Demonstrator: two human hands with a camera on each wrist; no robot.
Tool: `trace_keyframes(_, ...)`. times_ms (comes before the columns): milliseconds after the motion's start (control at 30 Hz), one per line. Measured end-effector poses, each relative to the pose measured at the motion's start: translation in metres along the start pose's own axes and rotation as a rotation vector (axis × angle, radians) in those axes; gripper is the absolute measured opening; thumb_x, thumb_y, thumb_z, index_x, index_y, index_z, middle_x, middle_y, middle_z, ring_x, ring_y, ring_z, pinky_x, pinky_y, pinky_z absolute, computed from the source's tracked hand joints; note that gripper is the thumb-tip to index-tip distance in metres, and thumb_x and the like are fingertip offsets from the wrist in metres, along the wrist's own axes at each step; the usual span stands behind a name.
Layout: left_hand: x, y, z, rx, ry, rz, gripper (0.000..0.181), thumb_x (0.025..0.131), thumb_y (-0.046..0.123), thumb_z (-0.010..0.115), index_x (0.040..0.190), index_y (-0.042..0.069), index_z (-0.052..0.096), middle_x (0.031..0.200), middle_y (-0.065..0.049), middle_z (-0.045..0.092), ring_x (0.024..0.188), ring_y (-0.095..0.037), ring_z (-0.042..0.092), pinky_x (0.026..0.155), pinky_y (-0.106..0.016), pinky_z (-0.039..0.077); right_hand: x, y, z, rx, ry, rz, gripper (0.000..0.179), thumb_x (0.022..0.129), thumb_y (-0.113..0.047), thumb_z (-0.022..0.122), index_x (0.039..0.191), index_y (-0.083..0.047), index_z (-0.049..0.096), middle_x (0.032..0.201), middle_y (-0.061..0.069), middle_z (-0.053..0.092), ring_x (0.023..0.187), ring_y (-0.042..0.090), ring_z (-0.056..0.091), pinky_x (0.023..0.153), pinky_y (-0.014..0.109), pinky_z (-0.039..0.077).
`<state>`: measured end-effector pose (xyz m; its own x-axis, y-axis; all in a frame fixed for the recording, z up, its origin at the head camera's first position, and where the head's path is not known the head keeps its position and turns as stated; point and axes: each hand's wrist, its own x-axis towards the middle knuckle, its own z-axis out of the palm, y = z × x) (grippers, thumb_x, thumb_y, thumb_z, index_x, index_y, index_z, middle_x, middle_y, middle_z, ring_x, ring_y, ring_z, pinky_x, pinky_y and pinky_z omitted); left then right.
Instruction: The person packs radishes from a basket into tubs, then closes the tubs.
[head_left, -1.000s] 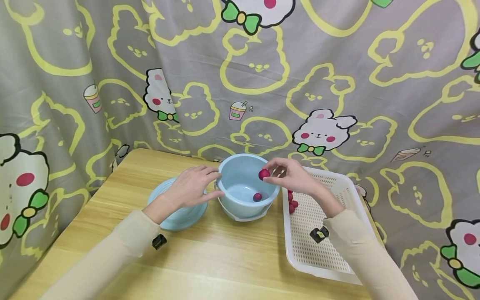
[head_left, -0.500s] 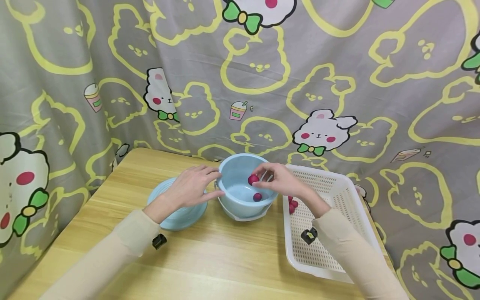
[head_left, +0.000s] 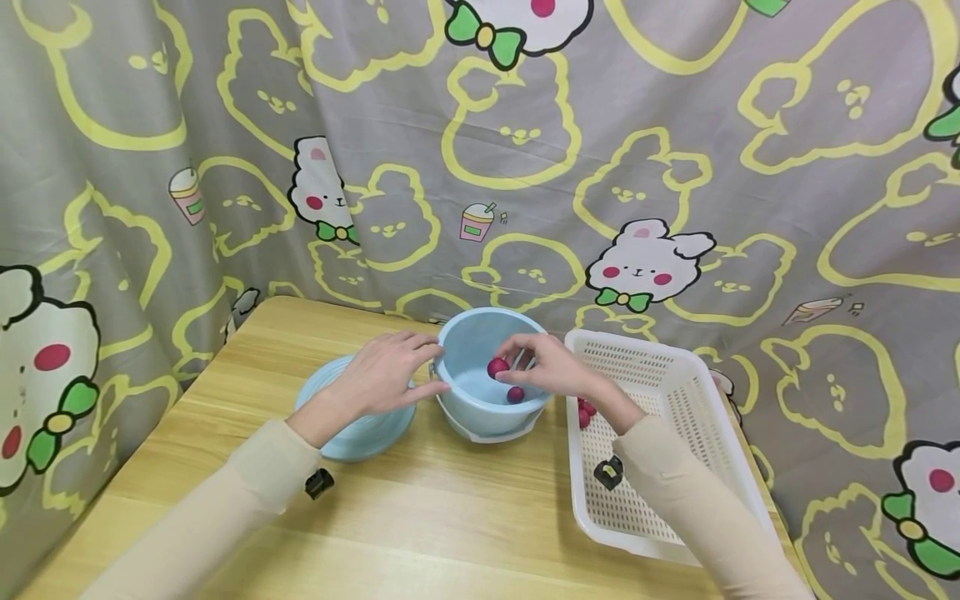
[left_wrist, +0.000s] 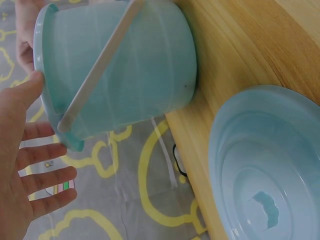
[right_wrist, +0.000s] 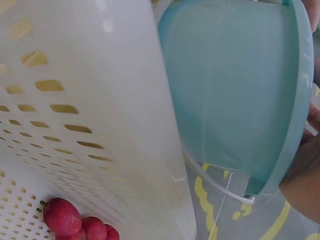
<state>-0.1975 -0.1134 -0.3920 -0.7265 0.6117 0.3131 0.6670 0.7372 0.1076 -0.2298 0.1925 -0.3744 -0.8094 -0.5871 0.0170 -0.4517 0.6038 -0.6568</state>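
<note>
My right hand [head_left: 555, 367] pinches a round dark-red plum-like fruit [head_left: 497, 367] between thumb and fingers, over the mouth of the light-blue bucket [head_left: 480, 421]. Another such fruit [head_left: 515, 394] lies on the bucket's bottom. My left hand [head_left: 375, 375] is at the bucket's left rim. The left wrist view shows the fingers spread and mostly straight, thumb and fingertips right at the rim of the bucket [left_wrist: 130, 70], near its pale handle [left_wrist: 95, 75]. In the right wrist view, the held fruit is hidden behind the bucket.
A white perforated basket [head_left: 576, 492] stands right of the bucket; several red fruits [right_wrist: 62, 216] lie along its left side. Left of the bucket a round blue plastic lid [left_wrist: 270, 160] lies on the wooden table [head_left: 450, 517]. Behind hangs a patterned grey curtain [head_left: 412, 108].
My right hand has moved left with the fruit, from the bucket's right rim to over its middle, and slightly lower. My left hand has stayed at the left rim.
</note>
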Motion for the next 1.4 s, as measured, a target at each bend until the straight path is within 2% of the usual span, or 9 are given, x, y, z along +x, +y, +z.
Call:
trace_keyframes(367, -0.001, 0.001, 0.001, -0.003, 0.021, 0.011, 0.06, 0.097, 0.062, 0.065, 0.131, 0.013, 0.071, 0.136, -0.009, 0.072, 0.123, -0.031, 0.07, 0.099, -0.05, 0.061, 0.003, 0.003, 0.004, 0.002, -0.021, -0.002, 0.023, 0.092, -0.023, 0.082, 0.112, -0.014, 0.076, 0.097, 0.002, 0.075, 0.085, 0.016, 0.067, 0.078, 0.026, 0.055)
trace_keyframes(533, -0.001, 0.0, 0.002, -0.01, 0.02, 0.006, 0.06, 0.097, 0.062, 0.066, 0.131, 0.013, 0.072, 0.136, -0.009, 0.072, 0.123, -0.031, 0.069, 0.099, -0.05, 0.06, 0.002, 0.002, 0.004, 0.025, -0.013, -0.003, 0.022, 0.092, -0.02, 0.081, 0.112, -0.013, 0.076, 0.097, 0.003, 0.075, 0.084, 0.017, 0.068, 0.078, 0.03, 0.056)
trace_keyframes(667, -0.001, 0.0, 0.002, -0.008, 0.018, 0.006, 0.06, 0.097, 0.062, 0.066, 0.131, 0.013, 0.072, 0.136, -0.009, 0.071, 0.123, -0.031, 0.069, 0.1, -0.05, 0.06, -0.001, -0.001, 0.002, 0.037, 0.003, -0.003, 0.021, 0.093, -0.02, 0.081, 0.112, -0.013, 0.076, 0.097, 0.003, 0.075, 0.085, 0.016, 0.068, 0.08, 0.037, 0.058)
trace_keyframes(767, -0.001, 0.0, 0.002, -0.006, 0.02, 0.007, 0.06, 0.097, 0.062, 0.066, 0.131, 0.013, 0.072, 0.136, -0.009, 0.071, 0.123, -0.031, 0.069, 0.1, -0.05, 0.06, -0.004, -0.004, -0.001, 0.041, 0.023, -0.016, 0.021, 0.094, -0.02, 0.081, 0.113, -0.012, 0.077, 0.097, 0.004, 0.075, 0.085, 0.016, 0.069, 0.079, 0.037, 0.058)
trace_keyframes(1200, -0.002, 0.0, 0.002, -0.009, 0.028, 0.008, 0.06, 0.097, 0.062, 0.066, 0.131, 0.012, 0.071, 0.137, -0.009, 0.071, 0.123, -0.032, 0.069, 0.1, -0.051, 0.06, -0.021, -0.008, -0.017, 0.085, 0.112, -0.063, 0.016, 0.095, -0.016, 0.079, 0.111, -0.013, 0.077, 0.099, 0.004, 0.076, 0.083, 0.014, 0.069, 0.071, 0.025, 0.055)
trace_keyframes(1400, -0.001, -0.001, 0.003, -0.01, 0.024, 0.005, 0.06, 0.098, 0.062, 0.065, 0.132, 0.013, 0.071, 0.137, -0.009, 0.071, 0.123, -0.032, 0.069, 0.1, -0.05, 0.06, -0.033, -0.004, -0.025, 0.101, 0.138, -0.032, 0.016, 0.096, -0.016, 0.078, 0.112, -0.013, 0.076, 0.1, 0.005, 0.076, 0.085, 0.017, 0.069, 0.071, 0.025, 0.056)
